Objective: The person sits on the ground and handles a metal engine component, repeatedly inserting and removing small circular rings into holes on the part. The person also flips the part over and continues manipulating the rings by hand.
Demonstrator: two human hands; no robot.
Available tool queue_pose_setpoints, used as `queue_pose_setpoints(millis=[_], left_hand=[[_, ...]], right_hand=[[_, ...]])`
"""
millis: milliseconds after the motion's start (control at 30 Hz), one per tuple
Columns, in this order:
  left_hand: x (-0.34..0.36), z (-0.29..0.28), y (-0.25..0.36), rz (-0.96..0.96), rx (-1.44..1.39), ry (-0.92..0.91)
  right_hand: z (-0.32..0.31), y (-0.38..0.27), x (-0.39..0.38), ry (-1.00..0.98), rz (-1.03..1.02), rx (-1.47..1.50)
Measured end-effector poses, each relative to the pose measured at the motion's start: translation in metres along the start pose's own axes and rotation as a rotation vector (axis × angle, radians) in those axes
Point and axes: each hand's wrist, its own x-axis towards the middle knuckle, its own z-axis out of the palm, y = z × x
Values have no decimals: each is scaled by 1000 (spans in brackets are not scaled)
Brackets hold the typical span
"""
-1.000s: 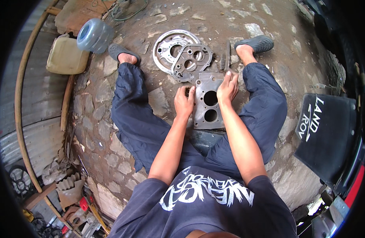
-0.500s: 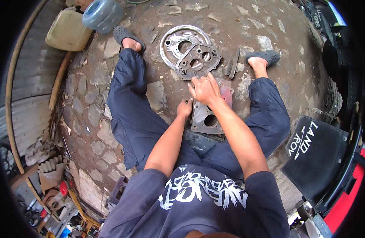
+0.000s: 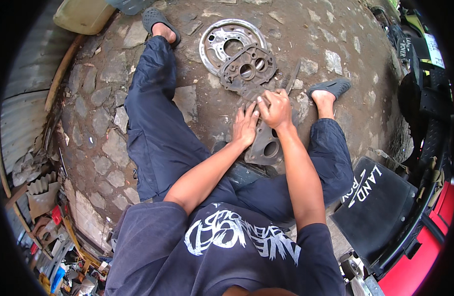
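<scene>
A flat metal plate [image 3: 259, 154] with round holes lies between my legs. My left hand [image 3: 245, 124] rests on the plate's left side, fingers stretched out and pressed flat. Beside it, over the far part of the plate, my right hand [image 3: 276, 108] is closed in a fist; whatever is inside it is hidden by the fingers. Just beyond the hands lies a cast metal housing plate [image 3: 233, 76] with two large round openings. It overlaps a round metal disc [image 3: 205, 47] with a raised rim and a central hole.
A narrow bar [image 3: 295, 74] lies on the stony ground beyond my right hand. A dark block [image 3: 244, 176] sits under the plate's near end. A pale plastic jerrycan [image 3: 81, 16] stands far left; a black mudflap [image 3: 372, 212] hangs at right beside a red vehicle panel [image 3: 412, 261].
My left hand has moved from the plate's left edge onto its surface and flattened. My right hand has shifted right and closed into a fist. The view has shifted slightly.
</scene>
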Motion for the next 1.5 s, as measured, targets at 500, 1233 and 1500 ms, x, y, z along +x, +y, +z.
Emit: queue_pose_setpoints(millis=[500,1233,1500], left_hand=[[-5,61,76,221,350,103],[149,-20,118,202,175,332],[149,2,142,65,319,212]], right_hand=[[-63,60,-37,129,225,-46],[-58,139,-128,567,1035,567],[-61,182,-158,480,1045,269]])
